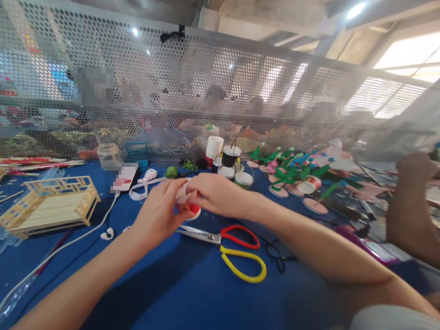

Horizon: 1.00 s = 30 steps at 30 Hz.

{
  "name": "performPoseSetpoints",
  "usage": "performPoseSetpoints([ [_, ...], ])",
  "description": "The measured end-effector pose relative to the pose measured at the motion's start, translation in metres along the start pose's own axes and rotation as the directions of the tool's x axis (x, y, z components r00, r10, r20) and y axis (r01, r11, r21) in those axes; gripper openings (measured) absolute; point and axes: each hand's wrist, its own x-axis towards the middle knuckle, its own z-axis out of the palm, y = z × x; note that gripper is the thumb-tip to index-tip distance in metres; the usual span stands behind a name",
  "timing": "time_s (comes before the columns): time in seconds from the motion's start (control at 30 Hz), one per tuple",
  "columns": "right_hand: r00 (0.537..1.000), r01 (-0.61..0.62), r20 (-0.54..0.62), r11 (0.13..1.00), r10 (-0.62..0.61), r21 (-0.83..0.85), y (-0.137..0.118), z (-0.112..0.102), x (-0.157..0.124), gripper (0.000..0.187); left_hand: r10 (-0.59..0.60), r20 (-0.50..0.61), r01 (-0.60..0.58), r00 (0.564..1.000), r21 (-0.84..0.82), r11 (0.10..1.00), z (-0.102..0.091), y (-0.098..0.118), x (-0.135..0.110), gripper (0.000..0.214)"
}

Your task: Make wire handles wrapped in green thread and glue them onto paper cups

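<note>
My left hand [158,211] and my right hand [216,193] meet above the blue table [192,288]. Both are closed around a small red and white cup [194,210], with a strip of white ribbon pinched between the fingertips. Just below the hands lie scissors [227,245] with one red and one yellow handle loop. More white ribbon [144,185] lies behind my left hand.
A small wooden stick bed [48,204] stands at the left, with a white cable [68,243] running past it. Small cups with handles [228,162] and green and pink paper pieces [292,176] sit at the back. Another person's arm [410,201] is at the right. A perforated metal screen [206,82] closes the rear.
</note>
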Motion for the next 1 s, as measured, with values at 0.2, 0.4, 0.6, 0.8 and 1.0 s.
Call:
performPoseSetpoints([
  [0.2,0.972,-0.142,-0.149,0.957,0.184,0.252,-0.025,0.038,-0.044,0.022,-0.193,0.384,0.167,0.903,0.102,0.981,0.0,0.006,-0.033,0.022],
  [0.4,0.895,-0.388,0.198,0.916,0.4,-0.096,-0.027,0.08,-0.085,0.025,-0.387,0.3,0.418,0.872,-0.045,0.907,-0.027,0.006,-0.047,0.042],
  [0.6,0.897,-0.384,0.219,0.922,0.383,-0.041,-0.013,0.07,-0.096,0.014,-0.457,0.372,0.561,0.808,-0.245,0.791,-0.022,-0.004,-0.059,0.04],
  [0.8,0.843,-0.514,0.127,0.852,0.523,-0.097,0.041,0.06,-0.031,0.026,-0.452,0.451,0.633,0.77,-0.447,0.632,-0.003,0.003,-0.069,0.035],
  [1.0,0.711,-0.633,0.253,0.754,0.656,-0.175,0.061,0.09,0.03,0.029,-0.44,0.481,0.65,0.758,-0.503,0.57,0.0,0.009,-0.079,0.031],
])
